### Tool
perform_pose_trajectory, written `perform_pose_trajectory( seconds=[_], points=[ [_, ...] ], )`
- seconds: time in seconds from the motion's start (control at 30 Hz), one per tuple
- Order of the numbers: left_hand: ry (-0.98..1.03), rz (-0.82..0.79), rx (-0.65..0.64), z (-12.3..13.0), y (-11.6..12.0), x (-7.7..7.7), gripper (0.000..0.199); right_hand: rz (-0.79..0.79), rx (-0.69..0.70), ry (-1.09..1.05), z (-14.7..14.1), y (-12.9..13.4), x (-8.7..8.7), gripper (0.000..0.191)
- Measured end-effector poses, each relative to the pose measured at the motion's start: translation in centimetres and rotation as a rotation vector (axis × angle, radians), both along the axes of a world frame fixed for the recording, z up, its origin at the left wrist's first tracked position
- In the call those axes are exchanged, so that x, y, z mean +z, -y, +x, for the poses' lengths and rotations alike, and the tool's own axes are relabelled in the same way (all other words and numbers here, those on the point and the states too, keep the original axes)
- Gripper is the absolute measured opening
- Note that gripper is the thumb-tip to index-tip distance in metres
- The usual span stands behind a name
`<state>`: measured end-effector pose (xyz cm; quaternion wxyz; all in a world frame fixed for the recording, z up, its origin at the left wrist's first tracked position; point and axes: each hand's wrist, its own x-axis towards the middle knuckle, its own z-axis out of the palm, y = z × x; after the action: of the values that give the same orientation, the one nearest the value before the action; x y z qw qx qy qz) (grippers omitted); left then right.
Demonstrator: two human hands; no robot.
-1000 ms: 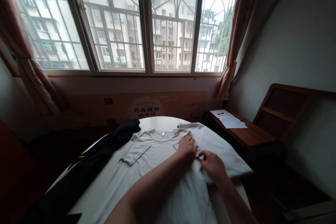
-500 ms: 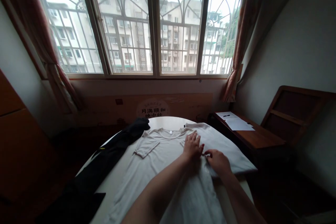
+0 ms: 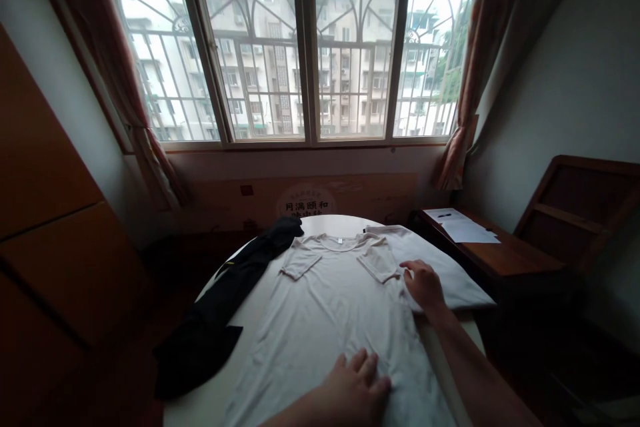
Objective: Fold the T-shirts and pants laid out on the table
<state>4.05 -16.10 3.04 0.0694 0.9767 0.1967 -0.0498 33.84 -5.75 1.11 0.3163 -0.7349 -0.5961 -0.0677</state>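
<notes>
A white short-sleeved T-shirt [image 3: 330,307] lies spread on a round white table, neckline toward the window and both sleeves folded inward. My left hand [image 3: 357,383] rests on the lower body of the shirt, fingers spread and holding nothing. At the outer end of the right-hand sleeve is my right hand [image 3: 424,285], its thumb and forefinger curled together in a pinch at the cloth edge. Beneath that hand and to the right lies a folded pale garment [image 3: 450,273]. Along the table's left side is a black garment [image 3: 225,300], partly hanging over the edge.
The white table [image 3: 330,221] has a curved rim. To the right, papers [image 3: 465,227] and a pen lie on a low wooden table [image 3: 520,257], beside a wooden chair back [image 3: 575,207]. A barred window [image 3: 310,47] with curtains is ahead; orange cabinets [image 3: 50,267] stand left.
My left hand has moved from the right sleeve down toward me onto the shirt's lower body. My right hand stays by the sleeve, which now lies flatter. The view has turned slightly left.
</notes>
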Motion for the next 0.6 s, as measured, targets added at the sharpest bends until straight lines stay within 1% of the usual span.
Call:
perform_pose_trajectory(
  seconds=[0.07,0.13,0.17,0.23,0.3,0.4,0.47,0.53,0.6],
  points=[
    [0.028,0.005,0.020,-1.0,2.7,-1.7,0.054,0.094,0.080,0.002,-0.7,0.1,0.7,0.033],
    [0.062,0.014,0.017,-1.4,5.2,-3.1,0.052,0.157,0.155,-0.009,-1.6,0.3,1.7,0.034],
    [0.081,0.022,0.010,-1.5,6.2,-3.5,0.052,0.173,0.186,-0.015,-2.1,0.5,2.2,0.034],
    [0.120,0.047,-0.005,-1.8,8.0,-3.9,0.052,0.180,0.248,-0.024,-3.2,1.4,3.6,0.033],
    [0.153,0.083,-0.014,-2.4,9.2,-3.9,0.052,0.175,0.324,-0.032,-4.3,3.1,5.1,0.031],
    [0.194,0.165,-0.024,-4.0,10.0,-4.3,0.049,0.132,0.412,-0.089,-5.6,7.7,7.0,0.030],
    [0.235,0.242,-0.016,-5.7,10.0,-4.9,0.047,0.050,0.387,-0.169,-5.9,11.7,7.5,0.032],
    [0.298,0.321,0.005,-7.9,10.0,-5.7,0.046,-0.112,0.298,-0.258,-5.5,16.1,7.1,0.034],
    [0.352,0.376,0.023,-10.3,10.2,-6.0,0.044,-0.336,0.268,-0.326,-4.6,20.5,5.9,0.034]
  ],
)
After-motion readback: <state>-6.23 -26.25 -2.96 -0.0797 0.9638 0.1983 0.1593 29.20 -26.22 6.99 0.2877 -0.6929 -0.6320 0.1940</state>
